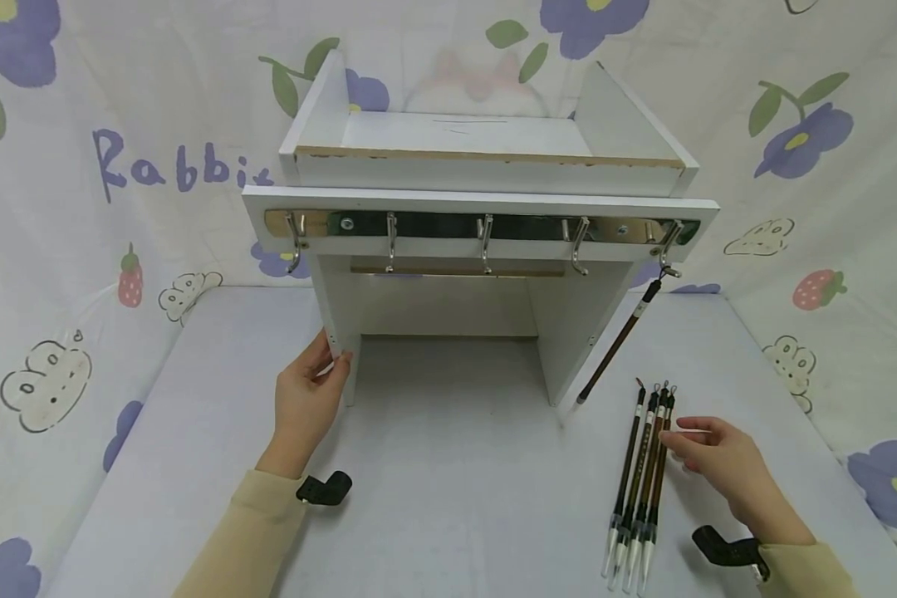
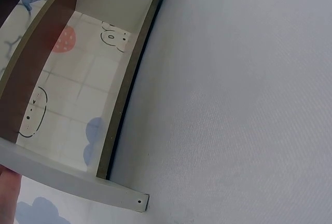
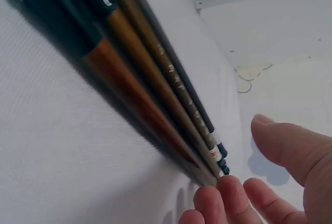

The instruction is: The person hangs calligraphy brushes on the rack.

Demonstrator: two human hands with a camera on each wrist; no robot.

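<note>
A white shelf rack stands on the table, with a metal strip of several hooks along its front. My left hand grips the front edge of its left side panel, thumb in front. From the rightmost hook a calligraphy brush hangs by its loop, slanting down to the left. Several more calligraphy brushes lie side by side on the right, capped tips toward me. Beside the rightmost one is my right hand, fingers at its handle and thumb apart in the right wrist view; contact is unclear.
White cloth covers the table. A patterned curtain with flowers and rabbits hangs behind and at both sides. The rack's top tray has raised side walls, and its lower part is open at the front.
</note>
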